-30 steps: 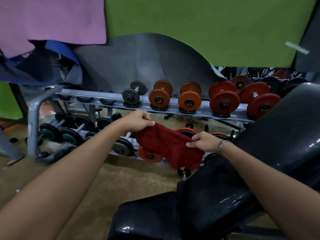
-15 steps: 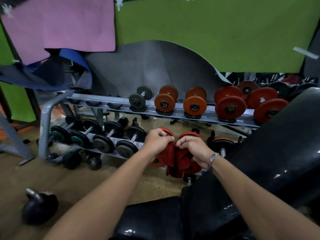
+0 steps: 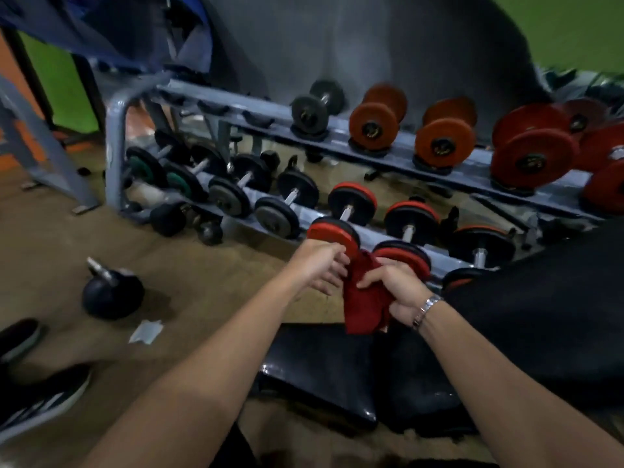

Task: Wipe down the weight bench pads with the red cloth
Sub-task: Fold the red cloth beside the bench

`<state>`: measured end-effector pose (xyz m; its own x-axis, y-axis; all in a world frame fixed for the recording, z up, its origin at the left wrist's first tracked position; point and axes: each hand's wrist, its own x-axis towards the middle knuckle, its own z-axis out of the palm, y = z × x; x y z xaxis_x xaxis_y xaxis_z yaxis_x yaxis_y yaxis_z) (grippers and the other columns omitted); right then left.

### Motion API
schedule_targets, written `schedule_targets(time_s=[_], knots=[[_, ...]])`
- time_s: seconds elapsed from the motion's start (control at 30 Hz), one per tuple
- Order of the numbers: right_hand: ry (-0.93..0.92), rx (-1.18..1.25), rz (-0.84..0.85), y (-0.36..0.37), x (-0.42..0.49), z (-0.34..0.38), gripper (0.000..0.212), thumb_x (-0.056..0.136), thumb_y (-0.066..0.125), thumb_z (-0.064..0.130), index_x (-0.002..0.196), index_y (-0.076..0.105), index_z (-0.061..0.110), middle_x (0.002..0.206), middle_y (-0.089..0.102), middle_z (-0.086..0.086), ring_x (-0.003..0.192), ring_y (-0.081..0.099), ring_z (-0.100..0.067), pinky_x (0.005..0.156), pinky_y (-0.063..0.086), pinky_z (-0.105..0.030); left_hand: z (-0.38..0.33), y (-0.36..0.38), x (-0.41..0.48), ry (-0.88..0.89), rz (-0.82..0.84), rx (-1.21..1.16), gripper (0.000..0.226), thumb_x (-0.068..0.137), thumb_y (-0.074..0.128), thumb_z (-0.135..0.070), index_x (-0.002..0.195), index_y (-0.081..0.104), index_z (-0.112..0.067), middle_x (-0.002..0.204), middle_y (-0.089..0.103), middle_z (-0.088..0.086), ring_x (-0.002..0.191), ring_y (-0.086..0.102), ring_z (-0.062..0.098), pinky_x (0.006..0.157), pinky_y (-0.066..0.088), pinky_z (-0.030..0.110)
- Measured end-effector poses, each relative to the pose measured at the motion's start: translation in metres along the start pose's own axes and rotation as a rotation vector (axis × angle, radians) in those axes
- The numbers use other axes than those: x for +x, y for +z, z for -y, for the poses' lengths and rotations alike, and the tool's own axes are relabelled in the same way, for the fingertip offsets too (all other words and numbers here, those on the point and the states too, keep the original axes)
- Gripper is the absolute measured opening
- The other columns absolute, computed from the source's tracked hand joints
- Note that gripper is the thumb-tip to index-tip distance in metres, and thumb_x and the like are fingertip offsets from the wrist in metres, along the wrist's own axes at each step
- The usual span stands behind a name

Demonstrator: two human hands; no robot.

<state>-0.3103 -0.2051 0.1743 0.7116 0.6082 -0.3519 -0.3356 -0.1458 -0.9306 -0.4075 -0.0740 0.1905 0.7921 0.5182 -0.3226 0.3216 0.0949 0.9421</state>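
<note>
Head view shows my right hand [image 3: 396, 287] closed around the red cloth [image 3: 366, 298], fingers curled into the bunched fabric, with a metal watch band [image 3: 426, 310] on the wrist. My left hand [image 3: 319, 265] is just beside it, fingertips loosely bent and touching the cloth's upper edge; whether they actually pinch the fabric I cannot tell, since the cloth and my own knuckles hide the contact. The cloth hangs crumpled between both hands, its lower corner dangling just above the black seat pad [image 3: 320, 369] of the bench.

Both forearms reach forward from the bottom of the frame, converging at the cloth, wrists slightly bent inward.

Right of the cloth, the inclined back pad [image 3: 540, 309] rises dark and glossy, cut off by the frame edge. Behind the cloth stands the grey dumbbell rack [image 3: 116, 136], blurred by motion; red-rimmed dumbbells [image 3: 351, 201] sit on its lower tier right behind my hands, orange ones [image 3: 442, 143] on the upper tier. Left of the cloth, a black kettlebell [image 3: 111, 293] rests on the floor, with a scrap of paper [image 3: 147, 332] near it. Far left of the cloth, my shoe [image 3: 44, 400] is partly cut off and smeared.
</note>
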Motion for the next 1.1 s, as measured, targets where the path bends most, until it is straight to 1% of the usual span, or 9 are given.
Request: schedule_targets(time_s=[0.1, 0.2, 0.33, 0.43, 0.57, 0.67, 0.83, 0.93, 1.1], knots=[[0.165, 0.063, 0.033, 0.008, 0.024, -0.028, 0.028, 0.068, 0.055, -0.007, 0.088, 0.069, 0.007, 0.084, 0.070, -0.014, 0.069, 0.068, -0.029, 0.068, 0.056, -0.036, 0.051, -0.023, 0.026, -0.050, -0.148, 0.037, 0.011, 0.096, 0.061, -0.026, 0.096, 0.064, -0.015, 0.084, 0.060, 0.005, 0.066, 0.055, 0.019, 0.059, 0.041, 0.028], [0.254, 0.168, 0.082, 0.018, 0.043, -0.056, 0.037, 0.075, 0.053, -0.002, 0.108, 0.069, 0.004, 0.101, 0.074, -0.015, 0.089, 0.071, -0.031, 0.078, 0.058, -0.040, 0.110, -0.041, 0.037, -0.296, 0.094, -0.096, 0.038, 0.095, 0.056, -0.048, 0.120, 0.062, -0.020, 0.115, 0.065, 0.006, 0.105, 0.061, 0.026, 0.081, 0.049, 0.037], [0.130, 0.045, 0.014, 0.043, 0.068, -0.097, 0.053, 0.077, 0.059, -0.013, 0.119, 0.059, 0.019, 0.114, 0.068, -0.017, 0.104, 0.065, -0.034, 0.074, 0.059, -0.044, 0.166, -0.051, 0.048, -0.317, 0.123, -0.531, 0.013, 0.090, 0.067, -0.027, 0.101, 0.067, -0.019, 0.101, 0.072, 0.005, 0.094, 0.068, 0.021, 0.071, 0.056, 0.036], [-0.028, -0.278, -0.018, 0.062, 0.081, -0.126, 0.052, 0.079, 0.059, -0.016, 0.107, 0.055, 0.027, 0.108, 0.067, -0.013, 0.097, 0.065, -0.031, 0.080, 0.057, -0.049, 0.184, -0.054, 0.053, -0.273, -0.034, -0.510, 0.019, 0.088, 0.069, -0.010, 0.083, 0.054, -0.021, 0.086, 0.071, 0.001, 0.083, 0.067, 0.016, 0.061, 0.052, 0.029], [-0.109, -0.587, 0.096, 0.079, 0.096, -0.144, 0.008, 0.088, 0.069, 0.036, 0.094, 0.069, 0.030, 0.112, 0.064, 0.007, 0.107, 0.059, -0.014, 0.092, 0.048, -0.032, 0.201, -0.056, 0.062, -0.269, -0.127, -0.523, 0.005, 0.093, 0.065, -0.015, 0.093, 0.060, -0.017, 0.088, 0.075, 0.006, 0.083, 0.072, 0.020, 0.058, 0.056, 0.031], [-0.087, -0.822, 0.197, 0.079, 0.117, -0.155, 0.048, 0.063, 0.072, 0.076, 0.097, 0.066, 0.042, 0.121, 0.058, 0.009, 0.110, 0.057, -0.010, 0.098, 0.047, -0.033, 0.205, -0.064, 0.063, -0.309, -0.070, -0.676, 0.024, 0.099, 0.042, -0.028, 0.097, 0.061, -0.014, 0.084, 0.071, 0.009, 0.072, 0.070, 0.023, 0.058, 0.057, 0.036], [-0.221, -1.028, 0.221, 0.082, 0.150, -0.166, 0.029, 0.073, 0.079, 0.044, 0.097, 0.073, 0.030, 0.109, 0.059, 0.004, 0.105, 0.058, -0.014, 0.096, 0.044, -0.028, 0.225, -0.077, 0.077, -0.319, -0.102, -0.435, 0.037, 0.102, 0.036, -0.031, 0.107, 0.068, -0.013, 0.092, 0.069, 0.004, 0.077, 0.063, 0.022, 0.064, 0.054, 0.034], [-0.352, -1.265, 0.239, 0.089, 0.161, -0.170, 0.020, 0.081, 0.073, 0.032, 0.100, 0.071, 0.025, 0.105, 0.057, 0.004, 0.101, 0.057, -0.017, 0.089, 0.046, -0.032, 0.248, -0.088, 0.083, -0.250, -0.372, -0.189, 0.023, 0.093, 0.057, -0.019, 0.078, 0.073, -0.020, 0.076, 0.070, -0.004, 0.077, 0.060, 0.022, 0.060, 0.044, 0.027], [-0.507, -1.589, 0.402, 0.095, 0.180, -0.185, 0.025, 0.089, 0.068, 0.039, 0.113, 0.068, 0.032, 0.126, 0.056, 0.010, 0.118, 0.049, -0.020, 0.099, 0.043, -0.038, 0.286, -0.103, 0.084, -0.411, -0.483, 0.021, 0.024, 0.090, 0.055, -0.018, 0.106, 0.073, -0.015, 0.114, 0.068, 0.006, 0.113, 0.061, 0.027, 0.102, 0.048, 0.039]])
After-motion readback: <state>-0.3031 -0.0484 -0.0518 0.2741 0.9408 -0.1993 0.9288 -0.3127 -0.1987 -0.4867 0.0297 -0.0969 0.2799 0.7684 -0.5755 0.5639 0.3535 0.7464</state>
